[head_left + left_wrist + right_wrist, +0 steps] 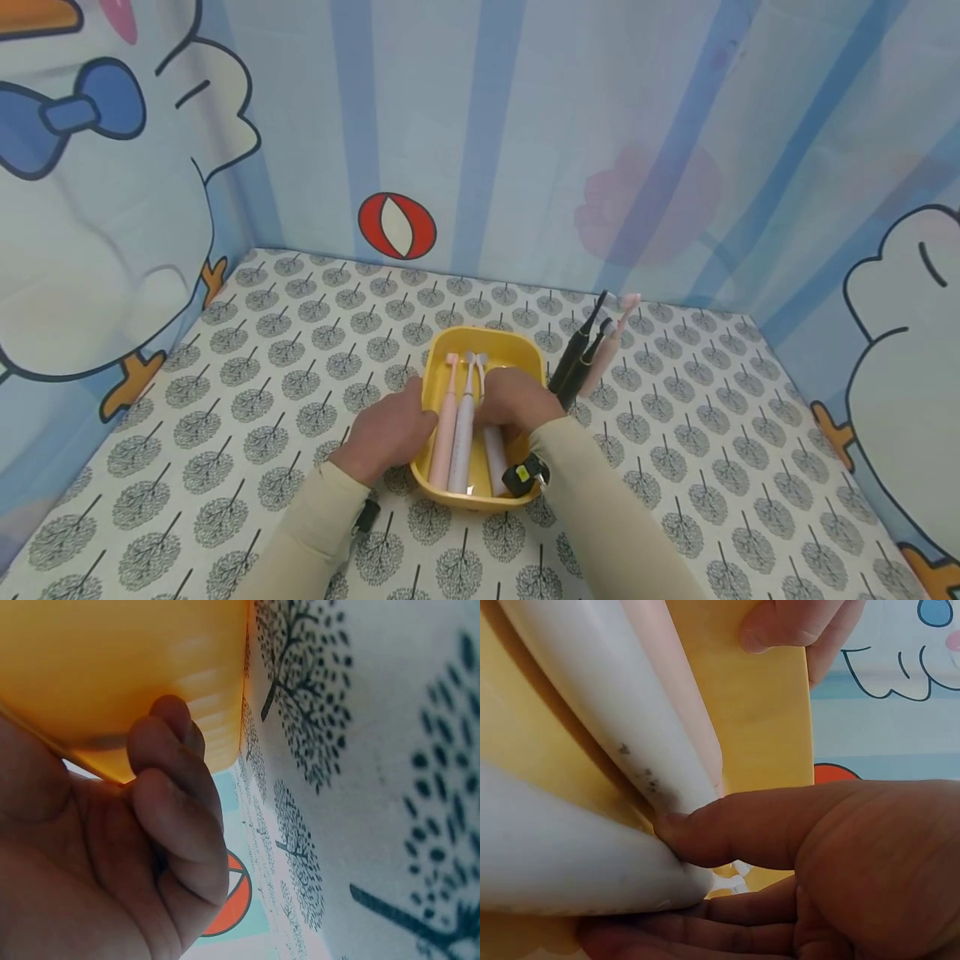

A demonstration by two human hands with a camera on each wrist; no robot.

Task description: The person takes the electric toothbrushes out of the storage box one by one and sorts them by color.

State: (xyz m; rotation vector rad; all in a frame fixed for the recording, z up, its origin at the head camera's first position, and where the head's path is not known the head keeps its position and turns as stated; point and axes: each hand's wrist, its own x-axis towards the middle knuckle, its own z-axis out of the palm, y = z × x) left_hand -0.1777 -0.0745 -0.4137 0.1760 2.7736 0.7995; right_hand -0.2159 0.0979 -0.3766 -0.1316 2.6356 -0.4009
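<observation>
A yellow plastic bin (pixel 517 346) sits on the patterned cloth with several electric toothbrushes in it. My left hand (pixel 386 433) grips its left wall, the thumb over the rim and the fingers curled against the outside (pixel 176 802). Inside, at the left, lie a pink toothbrush (pixel 444 433) and a pale lavender toothbrush (pixel 463 425), side by side with heads away from me. My right hand (pixel 517 400) reaches in and holds a whitish toothbrush (pixel 495 458) by its handle, thumb on one side and fingers on the other (pixel 735 922). Its head overlaps the lavender one's head.
Right of the bin, close to its wall, are two black toothbrushes (pixel 576 343) and another pink toothbrush (pixel 609 346), heads pointing away. The tree-print cloth (pixel 300 383) covers the table. A cartoon-print curtain (pixel 420 125) hangs behind and at both sides.
</observation>
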